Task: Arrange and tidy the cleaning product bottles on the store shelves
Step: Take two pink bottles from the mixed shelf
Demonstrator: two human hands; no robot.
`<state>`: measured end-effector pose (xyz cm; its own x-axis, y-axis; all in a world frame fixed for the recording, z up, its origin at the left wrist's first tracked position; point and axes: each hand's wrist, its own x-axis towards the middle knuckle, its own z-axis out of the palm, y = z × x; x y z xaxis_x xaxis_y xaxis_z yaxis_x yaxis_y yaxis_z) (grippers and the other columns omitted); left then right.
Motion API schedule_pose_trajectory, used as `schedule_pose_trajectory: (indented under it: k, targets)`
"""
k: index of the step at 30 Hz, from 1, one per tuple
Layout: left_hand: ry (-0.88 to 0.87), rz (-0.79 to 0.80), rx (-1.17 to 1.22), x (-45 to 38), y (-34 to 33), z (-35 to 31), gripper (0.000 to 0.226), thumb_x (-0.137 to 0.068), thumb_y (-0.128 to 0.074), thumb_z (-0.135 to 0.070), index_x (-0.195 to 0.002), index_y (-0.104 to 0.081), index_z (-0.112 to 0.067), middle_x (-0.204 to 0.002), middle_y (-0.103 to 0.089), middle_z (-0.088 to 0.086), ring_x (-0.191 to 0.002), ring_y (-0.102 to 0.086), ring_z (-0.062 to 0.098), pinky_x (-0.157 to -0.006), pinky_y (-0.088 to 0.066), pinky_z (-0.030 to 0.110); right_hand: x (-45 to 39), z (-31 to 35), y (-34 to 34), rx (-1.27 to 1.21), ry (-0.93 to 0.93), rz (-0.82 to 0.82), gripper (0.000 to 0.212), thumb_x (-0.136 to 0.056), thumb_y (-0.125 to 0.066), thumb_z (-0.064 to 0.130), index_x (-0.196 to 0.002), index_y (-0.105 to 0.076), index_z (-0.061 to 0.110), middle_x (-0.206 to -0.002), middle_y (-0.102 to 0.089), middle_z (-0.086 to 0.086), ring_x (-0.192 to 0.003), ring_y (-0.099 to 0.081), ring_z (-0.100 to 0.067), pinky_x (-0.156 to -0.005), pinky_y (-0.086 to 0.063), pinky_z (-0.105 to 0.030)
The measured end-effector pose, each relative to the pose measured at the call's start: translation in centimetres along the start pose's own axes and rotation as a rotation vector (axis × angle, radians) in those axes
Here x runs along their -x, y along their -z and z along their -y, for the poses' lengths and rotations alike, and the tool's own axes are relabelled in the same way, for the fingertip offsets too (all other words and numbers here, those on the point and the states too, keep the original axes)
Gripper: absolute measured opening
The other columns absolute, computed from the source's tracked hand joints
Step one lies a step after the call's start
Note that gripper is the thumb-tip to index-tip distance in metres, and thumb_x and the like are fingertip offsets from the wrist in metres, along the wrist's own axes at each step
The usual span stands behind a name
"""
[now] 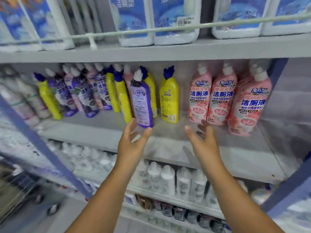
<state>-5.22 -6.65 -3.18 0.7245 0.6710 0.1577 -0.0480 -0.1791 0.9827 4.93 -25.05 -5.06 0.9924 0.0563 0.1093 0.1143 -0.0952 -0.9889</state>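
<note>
The middle shelf (168, 145) has bare room along its front edge. Pink bottles (222, 98) crowd its right end. The purple bottle (143, 101) stands mid-shelf, the spread left hand (133, 140) touching its base. The right hand (204, 140) hovers spread, empty.

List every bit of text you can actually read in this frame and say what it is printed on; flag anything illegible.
"兔の力" and "洁厕液": on each of the three pink plastic bottles at the right of the middle shelf.
"洁厕液": on the purple bottle with a white cap, small print below unreadable.
"洁厕": partly visible on the purple bottles further left.
Yellow bottle with a blue cap, white-and-blue jugs and their barcode sticker: blurred, unreadable.
</note>
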Motion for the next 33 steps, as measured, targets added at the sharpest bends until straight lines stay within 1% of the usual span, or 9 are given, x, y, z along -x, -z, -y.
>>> schedule_pose_trajectory:
  k: [4,8,11,13,17,19,25,30,33]
  targets:
    - [0.044,-0.096,-0.004,0.4,6.4,-0.1,0.067,-0.090,-0.072,-0.047,-0.149,-0.043,-0.039,-0.145,-0.051,-0.018,-0.127,-0.056,0.007,-0.083,-0.047,0.022,2.9,2.2,-5.7,-0.060,0.024,0.167,0.065,-0.089,-0.075,0.041,-0.145,-0.045,0.028,-0.137,-0.054,0.007,-0.123,-0.056,-0.012,-0.106,-0.046,-0.035]
    - [0.070,-0.133,0.045,-0.5,12.0,0.5,0.067,-0.089,-0.072,-0.050,-0.149,-0.043,-0.042,-0.143,-0.050,-0.019,-0.128,-0.055,0.008,-0.089,-0.046,0.029,4.7,3.8,-11.6,-0.087,0.042,0.260,0.046,-0.088,-0.076,0.039,-0.125,-0.050,0.046,-0.122,-0.059,0.021,-0.113,-0.062,-0.006,-0.098,-0.053,-0.038]
    - [0.074,-0.150,0.078,-2.4,16.7,1.1,0.067,-0.089,-0.071,-0.048,-0.149,-0.042,-0.042,-0.142,-0.050,-0.019,-0.128,-0.054,0.008,-0.090,-0.046,0.030,6.0,4.6,-16.2,-0.072,0.053,0.282,0.056,-0.087,-0.076,0.041,-0.136,-0.049,0.037,-0.125,-0.062,0.016,-0.111,-0.063,-0.003,-0.088,-0.053,-0.028]
    - [0.080,-0.155,0.084,-4.0,20.0,1.5,0.067,-0.089,-0.071,-0.049,-0.149,-0.042,-0.042,-0.141,-0.051,-0.020,-0.127,-0.055,0.007,-0.088,-0.047,0.029,6.7,5.1,-19.4,-0.068,0.042,0.288,0.053,-0.087,-0.075,0.042,-0.133,-0.050,0.036,-0.129,-0.062,0.011,-0.111,-0.062,0.000,-0.083,-0.050,-0.023]
    - [0.066,-0.151,0.092,-7.7,26.2,2.9,0.065,-0.090,-0.070,-0.047,-0.149,-0.044,-0.040,-0.139,-0.053,-0.019,-0.125,-0.056,0.007,-0.089,-0.045,0.027,7.8,5.8,-25.6,-0.048,0.026,0.286,0.051,-0.088,-0.074,0.042,-0.133,-0.049,0.038,-0.130,-0.061,0.011,-0.112,-0.062,-0.002,-0.096,-0.054,-0.036]
    - [0.077,-0.152,0.097,-9.3,28.5,3.9,0.062,-0.090,-0.070,-0.047,-0.146,-0.046,-0.041,-0.138,-0.055,-0.019,-0.125,-0.057,0.007,-0.085,-0.046,0.022,8.0,6.0,-27.9,-0.070,0.009,0.270,0.052,-0.090,-0.073,0.038,-0.136,-0.049,0.035,-0.130,-0.061,0.010,-0.111,-0.062,-0.002,-0.098,-0.054,-0.039]
    - [0.097,-0.112,0.123,-14.3,29.8,5.4,0.057,-0.091,-0.071,-0.042,-0.144,-0.049,-0.037,-0.136,-0.057,-0.017,-0.122,-0.059,0.006,-0.076,-0.044,0.014,7.0,6.4,-31.5,-0.066,-0.006,0.213,0.048,-0.092,-0.072,0.034,-0.135,-0.051,0.034,-0.129,-0.062,0.012,-0.111,-0.063,-0.003,-0.089,-0.053,-0.030]
    - [0.082,-0.060,0.103,-17.5,27.9,5.8,0.062,-0.092,-0.069,-0.045,-0.149,-0.045,-0.036,-0.139,-0.054,-0.019,-0.120,-0.057,0.004,-0.078,-0.045,0.018,3.8,6.5,-32.9,-0.055,0.020,0.180,0.043,-0.093,-0.071,0.035,-0.132,-0.055,0.032,-0.125,-0.064,0.013,-0.103,-0.065,0.001,-0.075,-0.051,-0.020]
    - [0.083,-0.085,0.093,-19.4,27.3,5.7,0.064,-0.091,-0.072,-0.041,-0.149,-0.047,-0.034,-0.138,-0.056,-0.015,-0.117,-0.059,0.005,-0.077,-0.044,0.015,1.9,6.6,-34.3,-0.046,0.013,0.203,0.038,-0.092,-0.072,0.037,-0.126,-0.054,0.038,-0.123,-0.064,0.013,-0.104,-0.064,-0.001,-0.081,-0.052,-0.023]
